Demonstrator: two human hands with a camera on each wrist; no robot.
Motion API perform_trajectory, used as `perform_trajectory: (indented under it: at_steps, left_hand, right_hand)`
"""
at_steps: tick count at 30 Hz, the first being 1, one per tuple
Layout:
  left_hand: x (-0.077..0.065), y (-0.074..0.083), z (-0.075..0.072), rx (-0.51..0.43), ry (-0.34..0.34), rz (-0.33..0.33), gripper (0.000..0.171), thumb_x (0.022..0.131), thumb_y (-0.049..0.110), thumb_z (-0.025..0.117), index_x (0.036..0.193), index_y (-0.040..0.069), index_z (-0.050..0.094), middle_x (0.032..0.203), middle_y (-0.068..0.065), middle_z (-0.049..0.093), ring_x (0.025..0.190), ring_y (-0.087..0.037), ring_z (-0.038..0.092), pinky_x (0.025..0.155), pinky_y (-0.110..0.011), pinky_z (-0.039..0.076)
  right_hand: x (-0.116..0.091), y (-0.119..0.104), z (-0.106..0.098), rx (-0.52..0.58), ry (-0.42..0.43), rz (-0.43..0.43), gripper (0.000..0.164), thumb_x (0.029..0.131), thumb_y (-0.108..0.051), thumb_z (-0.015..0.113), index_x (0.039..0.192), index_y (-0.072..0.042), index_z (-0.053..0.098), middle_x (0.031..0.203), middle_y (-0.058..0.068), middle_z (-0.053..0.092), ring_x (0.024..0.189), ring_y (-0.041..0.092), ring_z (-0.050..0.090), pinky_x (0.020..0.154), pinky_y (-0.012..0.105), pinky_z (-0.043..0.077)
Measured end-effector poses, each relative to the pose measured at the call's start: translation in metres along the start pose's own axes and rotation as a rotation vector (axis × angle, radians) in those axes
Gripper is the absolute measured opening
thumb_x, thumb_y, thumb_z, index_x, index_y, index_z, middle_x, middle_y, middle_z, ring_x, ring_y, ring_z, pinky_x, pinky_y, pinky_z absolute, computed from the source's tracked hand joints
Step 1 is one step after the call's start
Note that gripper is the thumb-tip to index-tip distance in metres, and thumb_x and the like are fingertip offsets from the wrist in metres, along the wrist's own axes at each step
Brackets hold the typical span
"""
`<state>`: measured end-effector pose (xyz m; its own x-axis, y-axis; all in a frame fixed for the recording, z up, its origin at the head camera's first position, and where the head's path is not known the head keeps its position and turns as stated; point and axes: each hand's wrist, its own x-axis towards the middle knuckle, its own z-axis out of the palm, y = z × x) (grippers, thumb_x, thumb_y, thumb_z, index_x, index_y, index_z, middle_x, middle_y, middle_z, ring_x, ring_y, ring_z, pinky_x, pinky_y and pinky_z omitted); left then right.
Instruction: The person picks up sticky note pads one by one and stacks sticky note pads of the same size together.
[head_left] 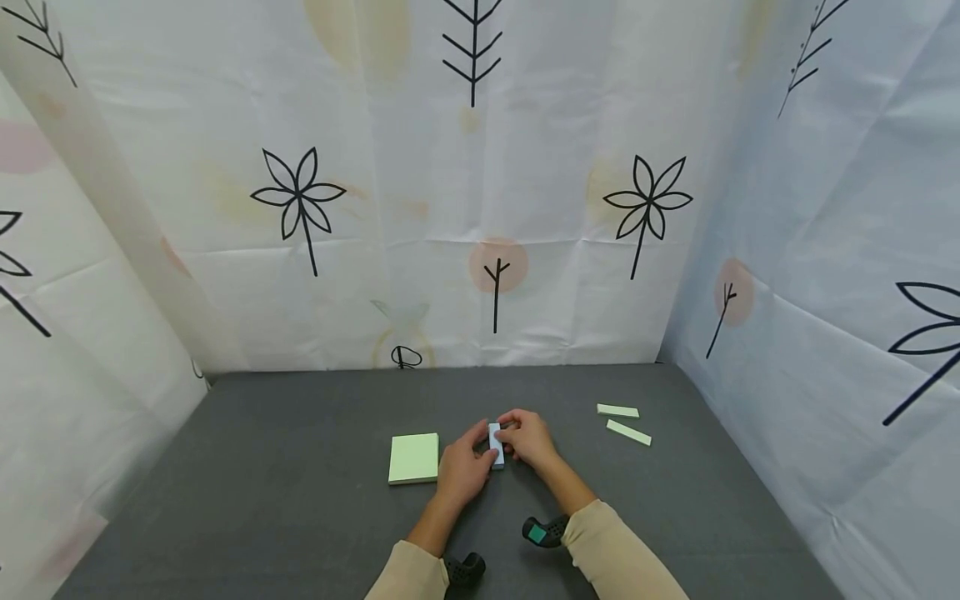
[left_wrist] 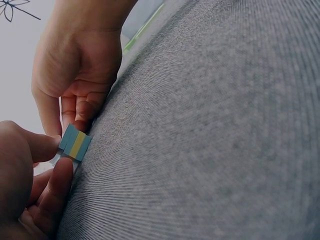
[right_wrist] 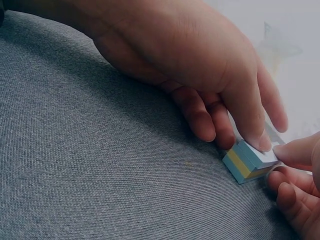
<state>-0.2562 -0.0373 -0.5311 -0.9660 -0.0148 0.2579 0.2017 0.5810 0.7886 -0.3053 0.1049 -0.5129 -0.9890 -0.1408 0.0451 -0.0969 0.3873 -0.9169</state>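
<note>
A narrow pad of sticky notes (head_left: pixel 496 458), pale blue on top, lies on the grey cloth between both hands. Its end shows blue layers with a yellow band in the left wrist view, where the pad (left_wrist: pixel 76 144) sits at the thumb and fingertips of my left hand (left_wrist: pixel 22 175). From the left side, my left hand (head_left: pixel 462 468) holds it by its near end. On the other side, my right hand (head_left: pixel 529 438) pinches the pad, its thumb on the top sheet (right_wrist: pixel 262 148) and its fingers along the side. The right fingertips are partly hidden.
A square light-green sticky note pad (head_left: pixel 414 457) lies just left of my left hand. Two thin pale-green strips, one strip (head_left: pixel 618 411) behind the other strip (head_left: pixel 629 432), lie to the right. Patterned white cloth walls (head_left: pixel 480 183) stand behind and on both sides of the grey table (head_left: pixel 262 500).
</note>
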Motion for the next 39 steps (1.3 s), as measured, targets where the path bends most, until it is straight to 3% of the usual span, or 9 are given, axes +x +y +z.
perform_trajectory:
  at_steps: [2,7,14,20,31,39]
  left_hand:
    - [0.001,-0.001,0.000,-0.001,0.002,0.003,0.045,0.086,0.015,0.071,0.130,0.011,0.062,0.093,-0.003,0.073,0.045,-0.003,0.052,0.046,-0.025,0.040]
    - [0.001,-0.001,0.000,0.009,-0.021,-0.018,0.038,0.088,0.016,0.069,0.126,0.013,0.066,0.053,0.008,0.055,0.043,-0.005,0.049,0.043,-0.026,0.038]
    - [-0.001,0.000,0.003,0.036,-0.020,-0.027,0.037,0.087,0.017,0.071,0.124,0.013,0.068,0.051,0.011,0.052,0.043,-0.005,0.048,0.044,-0.026,0.039]
    - [0.001,0.000,0.002,0.075,-0.001,-0.024,0.037,0.086,0.018,0.071,0.123,0.014,0.069,0.051,0.011,0.049,0.045,-0.006,0.045,0.047,-0.027,0.037]
    - [0.001,0.001,0.000,0.057,-0.012,-0.027,0.037,0.086,0.018,0.070,0.123,0.015,0.069,0.050,0.011,0.048,0.045,-0.006,0.045,0.048,-0.027,0.037]
    - [0.000,0.000,-0.001,0.066,-0.005,-0.021,0.037,0.087,0.018,0.070,0.123,0.014,0.069,0.053,0.010,0.048,0.048,-0.006,0.044,0.051,-0.027,0.037]
  right_hand:
    - [0.000,0.000,0.000,-0.003,-0.001,-0.004,0.017,0.083,-0.003,0.073,0.099,0.001,0.069,0.062,0.003,0.062,0.048,0.015,0.055,0.040,0.026,0.043]
    - [-0.003,0.000,-0.002,0.014,-0.016,-0.017,0.020,0.084,-0.001,0.072,0.103,0.003,0.069,0.066,0.003,0.064,0.050,0.014,0.056,0.042,0.027,0.045]
    - [-0.010,0.002,-0.016,0.049,-0.054,-0.043,0.024,0.086,0.004,0.067,0.109,0.007,0.066,0.072,0.008,0.066,0.056,0.017,0.060,0.047,0.030,0.048]
    - [-0.010,0.003,-0.028,0.033,-0.005,-0.066,0.022,0.085,0.003,0.069,0.106,0.006,0.068,0.073,0.009,0.066,0.059,0.023,0.063,0.047,0.031,0.048]
    - [-0.010,0.015,-0.069,-0.188,0.182,-0.126,0.017,0.082,0.001,0.073,0.099,0.002,0.071,0.080,0.005,0.066,0.068,0.018,0.060,0.058,0.031,0.048]
    - [-0.016,0.036,-0.101,-0.374,0.253,-0.184,0.028,0.081,-0.001,0.075,0.108,0.001,0.069,0.102,0.016,0.065,0.096,0.034,0.061,0.083,0.049,0.047]
